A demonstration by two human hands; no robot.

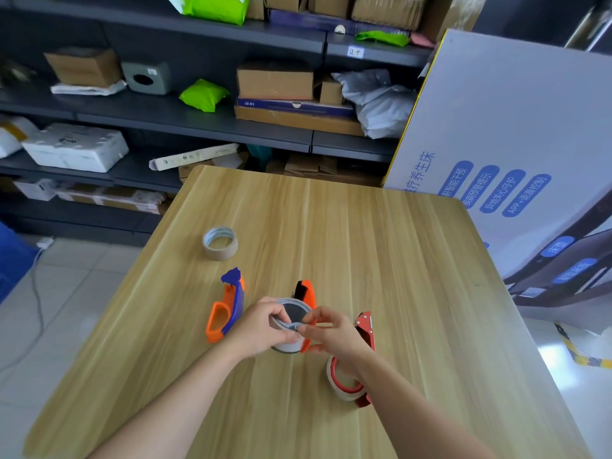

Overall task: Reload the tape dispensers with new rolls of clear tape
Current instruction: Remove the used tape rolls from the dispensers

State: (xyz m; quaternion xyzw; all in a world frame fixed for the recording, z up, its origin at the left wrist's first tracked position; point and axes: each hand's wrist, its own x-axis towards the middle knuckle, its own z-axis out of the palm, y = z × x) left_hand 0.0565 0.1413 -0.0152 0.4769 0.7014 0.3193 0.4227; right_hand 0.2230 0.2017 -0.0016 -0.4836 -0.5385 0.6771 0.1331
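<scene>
An orange dispenser with a black front (306, 293) stands on the wooden table (364, 243) with a clear tape roll (293, 314) seated in it. My left hand (261, 329) wraps the roll's left side. My right hand (331, 332) pinches the roll's near rim, fingertips meeting the left thumb. An orange and blue dispenser (227, 308) lies empty just left of my left hand. A red metal dispenser (359, 366) holding a roll lies under my right wrist. A loose tape roll (220, 243) sits farther back on the left.
Dark shelves (198, 117) with cardboard boxes and parcels stand behind the table. A large white printed carton (513, 144) leans at the right, close to the table's far right corner. Tiled floor with a cable shows on the left.
</scene>
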